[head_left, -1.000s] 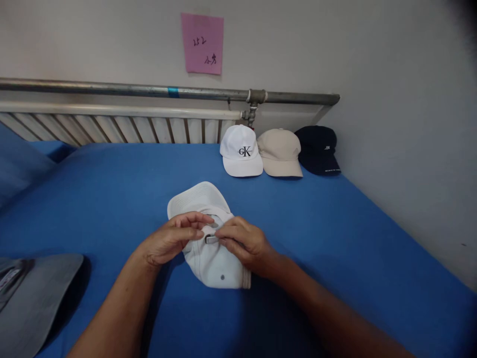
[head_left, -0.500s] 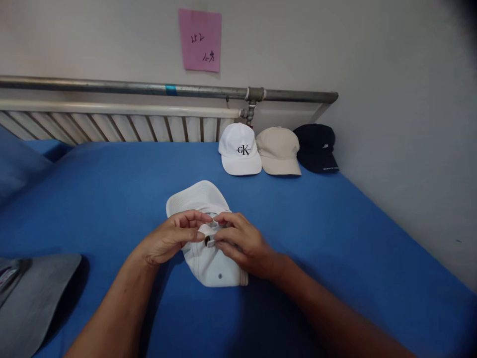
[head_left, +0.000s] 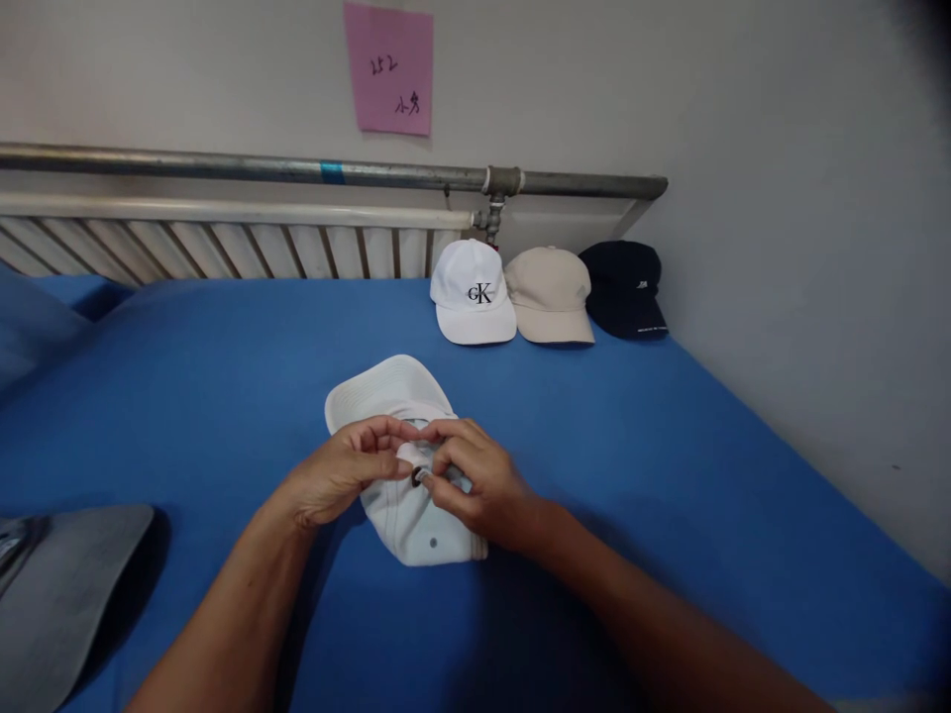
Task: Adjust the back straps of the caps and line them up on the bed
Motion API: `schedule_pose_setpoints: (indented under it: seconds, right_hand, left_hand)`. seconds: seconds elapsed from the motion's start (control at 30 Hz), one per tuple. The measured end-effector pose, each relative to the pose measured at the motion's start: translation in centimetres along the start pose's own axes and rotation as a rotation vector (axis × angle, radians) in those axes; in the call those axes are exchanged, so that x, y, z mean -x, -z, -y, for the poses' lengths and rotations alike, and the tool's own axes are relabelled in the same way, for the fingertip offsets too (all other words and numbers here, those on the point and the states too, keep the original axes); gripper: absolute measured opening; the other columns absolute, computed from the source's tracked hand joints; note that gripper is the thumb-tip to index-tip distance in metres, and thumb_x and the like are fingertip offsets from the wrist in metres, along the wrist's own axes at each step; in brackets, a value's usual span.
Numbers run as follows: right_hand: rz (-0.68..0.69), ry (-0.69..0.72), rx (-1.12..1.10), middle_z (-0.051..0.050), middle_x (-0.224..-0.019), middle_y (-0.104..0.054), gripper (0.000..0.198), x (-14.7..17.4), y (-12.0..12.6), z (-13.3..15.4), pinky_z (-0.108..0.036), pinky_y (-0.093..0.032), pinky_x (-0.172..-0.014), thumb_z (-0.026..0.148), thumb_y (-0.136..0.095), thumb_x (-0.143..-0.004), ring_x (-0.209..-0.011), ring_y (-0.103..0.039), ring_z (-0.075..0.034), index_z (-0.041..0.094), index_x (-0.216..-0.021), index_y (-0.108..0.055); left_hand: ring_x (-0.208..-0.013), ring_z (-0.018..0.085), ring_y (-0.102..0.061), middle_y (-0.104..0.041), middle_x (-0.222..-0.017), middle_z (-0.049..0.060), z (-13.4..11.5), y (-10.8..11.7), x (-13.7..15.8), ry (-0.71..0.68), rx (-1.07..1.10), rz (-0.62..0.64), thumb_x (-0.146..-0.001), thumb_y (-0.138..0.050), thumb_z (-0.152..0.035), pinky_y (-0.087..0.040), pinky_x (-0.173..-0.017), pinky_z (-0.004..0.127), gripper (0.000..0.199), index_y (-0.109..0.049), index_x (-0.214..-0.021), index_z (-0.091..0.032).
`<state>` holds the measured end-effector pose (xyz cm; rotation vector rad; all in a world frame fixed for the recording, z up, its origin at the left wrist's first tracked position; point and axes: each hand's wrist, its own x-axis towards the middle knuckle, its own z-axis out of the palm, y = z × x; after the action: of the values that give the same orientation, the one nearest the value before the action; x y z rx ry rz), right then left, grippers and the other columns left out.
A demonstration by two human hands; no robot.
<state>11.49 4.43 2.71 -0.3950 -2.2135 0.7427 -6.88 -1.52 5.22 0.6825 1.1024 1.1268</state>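
Holding pale cap (head_left: 405, 530) on blue cover (head_left: 223, 396), nearer than white lettered cap (head_left: 474, 325); clamping grip of left hand (head_left: 343, 475) beside buckle (head_left: 416, 477), pinching strap (head_left: 423, 473) in grip of right hand (head_left: 484, 487).

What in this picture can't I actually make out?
All in the head view:
- Grip on the white cap in hand: fingers of the left hand and right hand cover parts of the back opening and the strap near the buckle.
- Gray cap: cut off by the left edge.
- Dark cap: brim lettering too small to read.
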Motion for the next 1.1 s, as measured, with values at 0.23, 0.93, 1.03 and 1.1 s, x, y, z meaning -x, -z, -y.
schedule_pose_setpoints:
  seconds: [0.23,0.93,1.03,1.1]
  right_hand:
    - [-0.038,0.056,0.051,-0.012,-0.110,-0.061,0.013,-0.22,-0.09,0.52,-0.039,-0.047,-0.090,0.009,-0.058,-0.078,-0.107,-0.057,-0.022,0.018,-0.071,-0.052]
    - [0.056,0.129,0.151,-0.016,-0.117,-0.059,0.014,-0.23,0.03,0.66,-0.045,-0.048,-0.093,0.009,-0.046,-0.088,-0.110,-0.054,-0.024,0.015,-0.084,-0.058]
    - [0.009,0.128,0.128,-0.014,-0.113,-0.060,0.013,-0.29,0.00,0.64,-0.042,-0.049,-0.091,0.011,-0.049,-0.089,-0.105,-0.057,-0.022,0.016,-0.080,-0.058]
    - [0.015,0.113,0.085,-0.013,-0.113,-0.061,0.011,-0.32,0.17,0.58,-0.040,-0.049,-0.092,0.013,-0.052,-0.088,-0.104,-0.058,-0.021,0.016,-0.081,-0.059]
  left_hand:
    - [-0.067,0.008,-0.060,-0.067,-0.079,-0.001,-0.05,-0.61,0.10,0.014,0.037,-0.063,-0.049,-0.080,-0.002,-0.046,-0.063,0.019,0.037,-0.072,-0.083,-0.015]
    - [-0.063,0.006,-0.055,-0.062,-0.070,-0.004,0.63,-0.69,-0.05,-0.048,-0.021,-0.093,-0.053,-0.079,-0.005,-0.043,-0.060,0.018,0.033,-0.067,-0.082,-0.015]
    - [-0.065,0.007,-0.057,-0.065,-0.073,-0.003,0.53,-0.70,-0.04,-0.065,-0.021,-0.090,-0.053,-0.079,-0.005,-0.045,-0.063,0.019,0.033,-0.067,-0.082,-0.015]
    - [-0.065,0.008,-0.058,-0.065,-0.072,-0.002,0.36,-0.68,0.00,-0.069,-0.028,-0.090,-0.053,-0.080,-0.006,-0.045,-0.063,0.019,0.033,-0.068,-0.083,-0.015]
